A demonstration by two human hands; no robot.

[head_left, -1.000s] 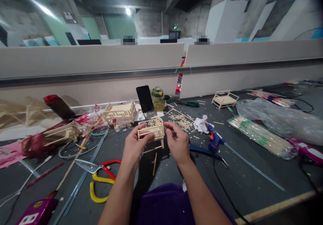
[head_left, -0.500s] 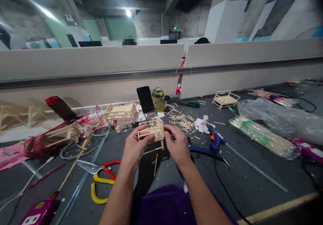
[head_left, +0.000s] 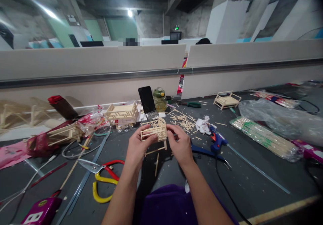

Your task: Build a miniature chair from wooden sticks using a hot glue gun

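Observation:
My left hand (head_left: 138,145) is closed round the left side of a small furniture model (head_left: 159,134) built from thin wooden sticks, its thumb lying across the front bars. At the model's right edge, my right hand (head_left: 180,145) has thumb and forefinger drawn together, touching the frame; whether a tiny piece lies between them is hidden. The model is held tilted above the dark table. Below it lies a loose wooden stick (head_left: 156,165). Right of my right hand are a blue-handled tool (head_left: 204,150) and a blue glue gun (head_left: 217,140).
Red-and-yellow-handled scissors (head_left: 107,174) lie left of my forearms. Behind the model stand a phone (head_left: 146,100), a green bottle (head_left: 159,101) and a stick-built bed model (head_left: 122,112). Cut sticks (head_left: 183,121) are scattered beyond my hands. A chair-like model (head_left: 227,100) and bagged sticks (head_left: 263,137) sit right.
The whole view has shifted slightly. Both hands keep nearly the same hold on the stick model.

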